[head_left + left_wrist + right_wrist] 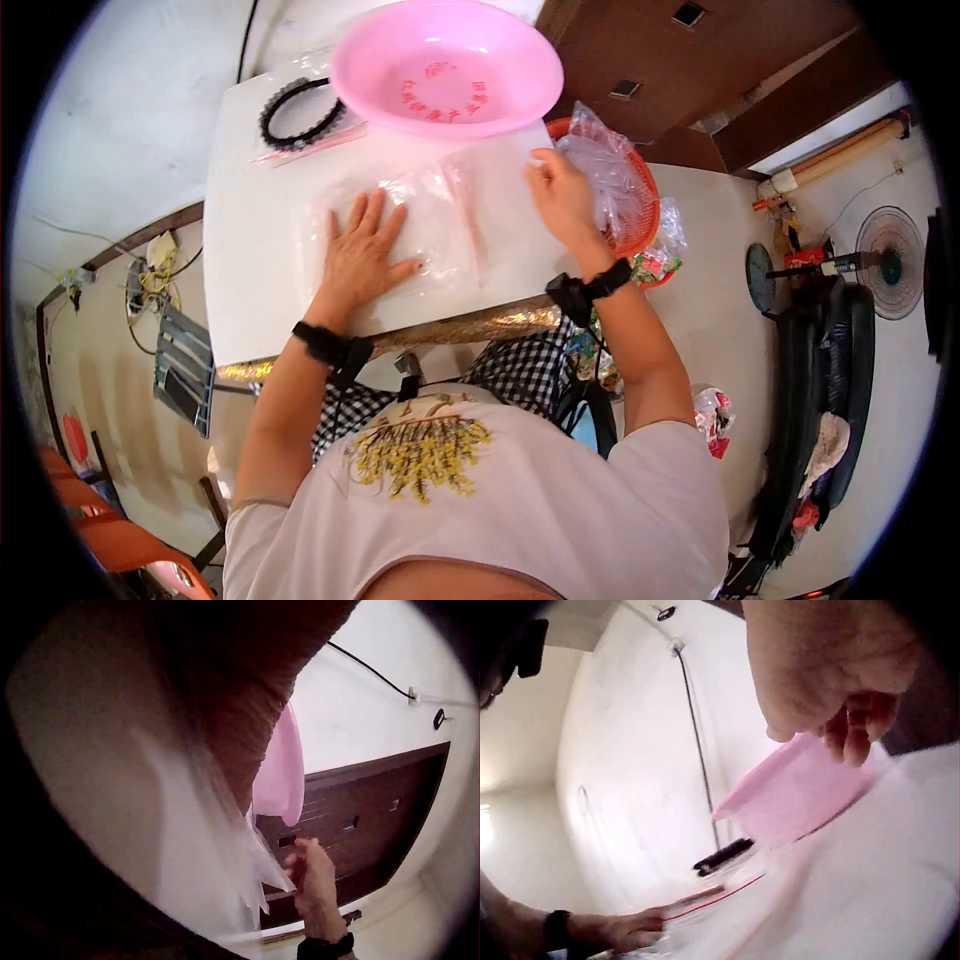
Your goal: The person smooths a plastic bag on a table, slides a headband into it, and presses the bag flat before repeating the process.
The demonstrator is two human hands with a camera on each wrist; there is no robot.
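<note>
My left hand (363,262) lies with fingers spread on a clear plastic zip bag (440,225), which has a pink-red strip along its right side. To the right, my right hand (562,200) is over the table's right part, its fingers loosely bent and nothing between them. In the right wrist view the bent fingers (857,735) overlap the pink basin (802,795). Behind both hands, the basin stands at the table's far edge. A black beaded ring-shaped band (300,115) rests on another clear bag at the far left.
The white table (255,230) has a gold front edge close to my body. An orange basket (640,215) holding clear plastic bags stands just off the table's right side. Farther right are a fan (888,255) and a black sofa (800,400); a grey slatted chair (183,370) is at left.
</note>
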